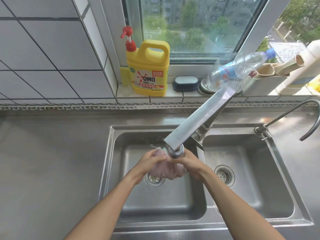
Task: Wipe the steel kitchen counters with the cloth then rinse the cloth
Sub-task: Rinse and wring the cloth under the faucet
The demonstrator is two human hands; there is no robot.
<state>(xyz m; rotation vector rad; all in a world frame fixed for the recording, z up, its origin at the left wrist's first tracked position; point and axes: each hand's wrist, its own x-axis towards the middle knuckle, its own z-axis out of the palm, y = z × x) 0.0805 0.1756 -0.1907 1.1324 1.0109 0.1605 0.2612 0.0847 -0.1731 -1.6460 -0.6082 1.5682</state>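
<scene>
Both hands, left & right, fingers curled round bunched pink cloth under tap, over left basin of sink.

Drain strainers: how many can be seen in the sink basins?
2. One drain strainer sits in the left basin, partly covered by the cloth both hands wring; the other lies uncovered in the right basin. None seems hidden.

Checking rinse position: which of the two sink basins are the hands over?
The left steel basin: both hands grip the pink cloth above its drain; the right basin holds nothing.
</scene>
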